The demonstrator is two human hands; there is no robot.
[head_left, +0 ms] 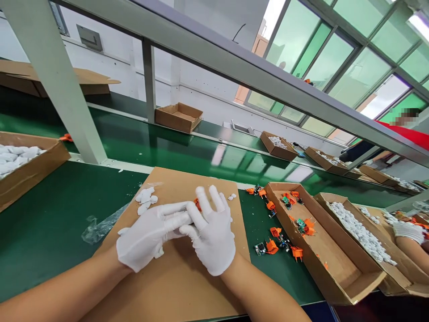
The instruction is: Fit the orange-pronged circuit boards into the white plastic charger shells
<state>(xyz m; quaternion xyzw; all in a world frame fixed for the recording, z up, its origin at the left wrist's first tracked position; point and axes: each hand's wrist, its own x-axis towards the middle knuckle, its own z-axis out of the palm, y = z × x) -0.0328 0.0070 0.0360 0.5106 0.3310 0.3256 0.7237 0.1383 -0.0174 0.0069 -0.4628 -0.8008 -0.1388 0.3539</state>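
Note:
My left hand (145, 235) and my right hand (214, 239), both in white gloves, meet above a brown cardboard sheet (161, 295). The left fingers reach across, pressed together, to the right thumb and forefinger, which close in a pinch there. Whatever lies between them is hidden. The other right fingers are raised and spread. A bit of an orange part (197, 205) shows behind the right hand; whether it is held I cannot tell. Soft-looking white lumps (145, 199) lie on the sheet beyond my left hand, and more are partly hidden behind both hands.
Orange plugs with small circuit boards (271, 246) lie right of the sheet, beside a cardboard tray (335, 255) holding several more. Another tray (407, 273) holds white lumps, near a co-worker's gloved hand (409, 231). A box of lumps (50, 167) stands left. A metal post (63, 85) rises behind.

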